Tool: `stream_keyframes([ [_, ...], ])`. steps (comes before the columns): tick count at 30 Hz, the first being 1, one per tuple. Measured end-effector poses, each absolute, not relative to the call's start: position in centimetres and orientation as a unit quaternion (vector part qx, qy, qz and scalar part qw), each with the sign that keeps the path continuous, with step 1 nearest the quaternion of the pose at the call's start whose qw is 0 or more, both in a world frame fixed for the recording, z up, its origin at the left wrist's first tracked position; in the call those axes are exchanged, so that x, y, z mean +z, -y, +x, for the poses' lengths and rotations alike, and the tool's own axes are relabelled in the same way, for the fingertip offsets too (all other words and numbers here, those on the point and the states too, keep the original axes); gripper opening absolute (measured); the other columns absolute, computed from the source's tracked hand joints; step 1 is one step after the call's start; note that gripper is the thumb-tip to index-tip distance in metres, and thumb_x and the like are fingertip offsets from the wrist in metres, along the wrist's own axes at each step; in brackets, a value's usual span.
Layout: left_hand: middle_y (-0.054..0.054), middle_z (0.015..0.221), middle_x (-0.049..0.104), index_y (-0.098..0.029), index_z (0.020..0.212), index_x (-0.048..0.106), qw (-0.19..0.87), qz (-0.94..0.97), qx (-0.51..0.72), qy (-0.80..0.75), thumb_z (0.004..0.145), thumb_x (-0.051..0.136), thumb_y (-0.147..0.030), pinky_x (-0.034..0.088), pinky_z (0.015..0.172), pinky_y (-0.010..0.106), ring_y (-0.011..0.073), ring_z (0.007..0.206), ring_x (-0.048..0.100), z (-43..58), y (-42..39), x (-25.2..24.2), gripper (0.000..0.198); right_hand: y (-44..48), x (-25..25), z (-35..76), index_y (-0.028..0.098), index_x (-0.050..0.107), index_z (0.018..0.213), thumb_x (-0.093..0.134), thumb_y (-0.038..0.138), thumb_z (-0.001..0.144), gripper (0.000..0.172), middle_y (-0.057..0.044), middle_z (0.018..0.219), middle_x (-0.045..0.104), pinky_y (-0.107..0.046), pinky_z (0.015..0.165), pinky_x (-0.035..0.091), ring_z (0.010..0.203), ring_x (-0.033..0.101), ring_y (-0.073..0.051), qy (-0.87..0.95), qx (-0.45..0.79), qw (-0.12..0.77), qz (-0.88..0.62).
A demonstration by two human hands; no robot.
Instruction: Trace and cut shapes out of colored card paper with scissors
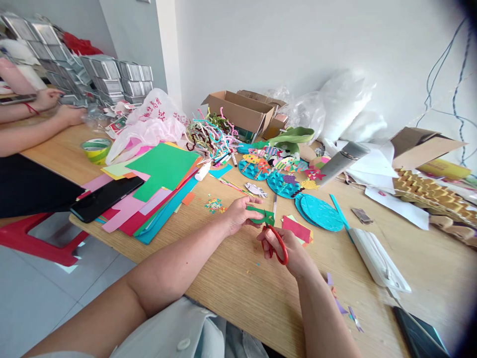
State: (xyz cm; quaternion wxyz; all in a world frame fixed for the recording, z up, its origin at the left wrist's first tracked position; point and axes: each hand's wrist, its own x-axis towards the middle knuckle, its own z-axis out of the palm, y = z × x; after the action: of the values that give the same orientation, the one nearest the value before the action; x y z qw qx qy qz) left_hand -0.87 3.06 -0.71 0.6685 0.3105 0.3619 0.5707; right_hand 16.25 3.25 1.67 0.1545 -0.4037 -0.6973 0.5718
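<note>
My left hand (240, 216) grips a small piece of green paper (267, 216) above the wooden table. Red-handled scissors (283, 248) are in my right hand (285, 246), their blades at the lower edge of that paper. Just right of my right hand lie a red paper piece (297, 227) and other coloured scraps. A white fish cutout (255, 189) rests beyond my hands, near blue textured discs (321, 213) and colourful paper fish. Tiny paper bits (215, 205) are scattered left of my left hand.
Coloured sheets (164, 164) and a black phone (108, 198) lie at the left. Pipe cleaners (212, 134), a cardboard box (238, 112) and a grey bottle (345, 161) stand behind. A white power strip (378, 258) is at the right. Another person's hands (69, 115) are far left.
</note>
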Motion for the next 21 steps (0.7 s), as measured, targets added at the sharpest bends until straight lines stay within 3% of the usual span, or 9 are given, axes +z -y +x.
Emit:
stream_keyframes([
  [21, 0.003, 0.075, 0.064, -0.014, 0.103, 0.052, 0.668, 0.318, 0.569, -0.359, 0.056, 0.075, -0.014, 0.048, 0.058, 0.027, 0.0137, 0.06, 0.061, -0.8, -3.2, -1.01, 0.052, -3.28, 1.76, 16.32, 0.016, 0.058, 0.072, 0.057, 0.058, 0.078, 0.042, 0.001, 0.047, 0.054, -0.023, 0.042, 0.03, 0.042, 0.048, -0.011, 0.702, 0.561, 0.154, -0.41],
])
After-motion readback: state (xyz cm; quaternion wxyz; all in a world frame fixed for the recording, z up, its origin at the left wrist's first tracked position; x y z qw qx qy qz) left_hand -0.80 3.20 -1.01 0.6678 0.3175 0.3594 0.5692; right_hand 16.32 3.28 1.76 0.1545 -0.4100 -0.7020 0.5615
